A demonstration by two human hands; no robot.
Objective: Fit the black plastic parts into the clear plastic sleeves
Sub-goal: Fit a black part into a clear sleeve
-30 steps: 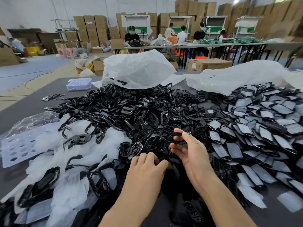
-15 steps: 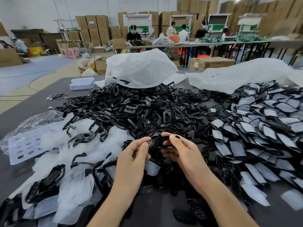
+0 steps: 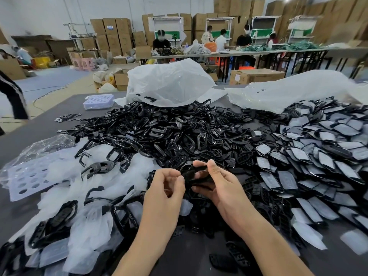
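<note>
Glossy black plastic parts [image 3: 179,132], milky-clear sleeves [image 3: 89,232], dark grey table [image 3: 49,124]

i see bare table [image 3: 195,255] only near me; black parts [image 3: 163,132] ahead, sleeves [image 3: 79,176] left, sleeved parts [image 3: 318,160] right.

Only one view is given, so nothing's shared. Everything is shot from a wide-angle head cam, tilted forward and down over the table [image 3: 59,105]. The left hand [image 3: 165,188], right hand [image 3: 221,186] and black part [image 3: 192,173] are framed close, low centre; far benches [image 3: 229,53] are caught up top.
</note>
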